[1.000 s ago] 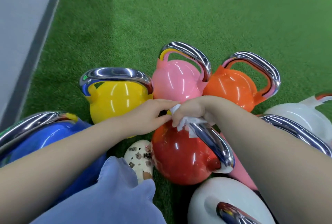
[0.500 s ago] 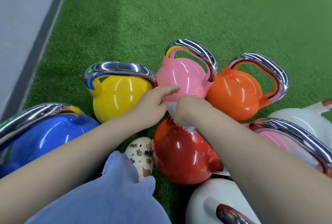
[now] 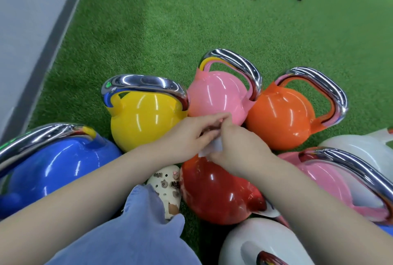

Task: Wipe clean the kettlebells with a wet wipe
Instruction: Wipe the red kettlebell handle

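Right hand [image 3: 240, 145] pinches the white wet wipe [image 3: 212, 149] above the red kettlebell [image 3: 214, 192]; left hand [image 3: 191, 135] meets it there, fingers curled onto the same wipe. Red kettlebell lies on green turf [image 3: 170, 31], with yellow kettlebell [image 3: 140, 124] at 10 o'clock, pink kettlebell [image 3: 217, 94] at 12, orange kettlebell [image 3: 280, 116] at 1.

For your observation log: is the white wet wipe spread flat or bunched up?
Bunched: only a crumpled bit of the white wet wipe shows between both hands.

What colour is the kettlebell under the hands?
Red kettlebell, glossy, seen best in the head view.
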Motion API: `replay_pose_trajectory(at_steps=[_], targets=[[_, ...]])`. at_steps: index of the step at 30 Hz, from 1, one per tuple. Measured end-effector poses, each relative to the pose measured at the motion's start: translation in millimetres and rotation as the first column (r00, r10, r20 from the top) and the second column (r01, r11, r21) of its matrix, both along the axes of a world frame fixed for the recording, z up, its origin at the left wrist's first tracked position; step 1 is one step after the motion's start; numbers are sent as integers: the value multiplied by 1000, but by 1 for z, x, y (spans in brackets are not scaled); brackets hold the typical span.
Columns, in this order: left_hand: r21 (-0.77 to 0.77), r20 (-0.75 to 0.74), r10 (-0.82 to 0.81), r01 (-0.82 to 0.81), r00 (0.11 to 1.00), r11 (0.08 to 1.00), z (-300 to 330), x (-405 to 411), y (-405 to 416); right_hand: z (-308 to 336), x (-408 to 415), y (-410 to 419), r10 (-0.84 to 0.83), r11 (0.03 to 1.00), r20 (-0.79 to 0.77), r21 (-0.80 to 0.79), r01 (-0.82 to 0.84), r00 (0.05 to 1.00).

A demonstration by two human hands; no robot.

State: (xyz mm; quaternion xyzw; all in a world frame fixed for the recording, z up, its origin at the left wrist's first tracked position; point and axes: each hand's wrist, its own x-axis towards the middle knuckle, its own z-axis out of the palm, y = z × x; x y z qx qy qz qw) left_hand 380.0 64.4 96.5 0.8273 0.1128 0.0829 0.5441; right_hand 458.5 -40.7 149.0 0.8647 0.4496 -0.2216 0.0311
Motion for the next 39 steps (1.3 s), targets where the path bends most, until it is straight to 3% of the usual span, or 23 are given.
replay_pose_trajectory(at_steps=[3,6,11,13,15,18,20,23,28,35,39], targets=[[81,-3,-51,51,999,995,7,4,7,26,13,-21,-51,995,-406,62,83,912],[223,-46,-206,211,978,952,21,15,17,37,22,-39,-114,968,-597,113,224,794],[491,-116,-365,373,924,787,22,37,6,27,24,-47,-301,819,-666,187,543,683],[558,-84,-338,325,937,764,7,39,-6,19,26,-47,-324,787,-663,207,582,674],[592,89,-264,163,960,790,-8,37,-13,14,28,-47,-342,782,-660,195,592,669],[497,291,-113,-49,950,866,-26,34,-19,7,30,-48,-371,790,-625,177,587,687],[362,336,39,-168,941,917,-36,34,-24,6,27,-48,-371,792,-622,176,585,690],[2,191,316,-322,929,947,-51,31,-29,-1,24,-47,-344,815,-625,172,554,700],[-277,-13,349,-338,937,899,-71,26,-32,-7,20,-44,-347,804,-578,221,551,738],[-301,-58,330,-332,942,894,-70,24,-32,-11,12,-46,-386,772,-388,360,523,837],[-225,21,312,-299,950,927,-45,27,-34,-11,8,-46,-398,775,-280,407,483,874]])
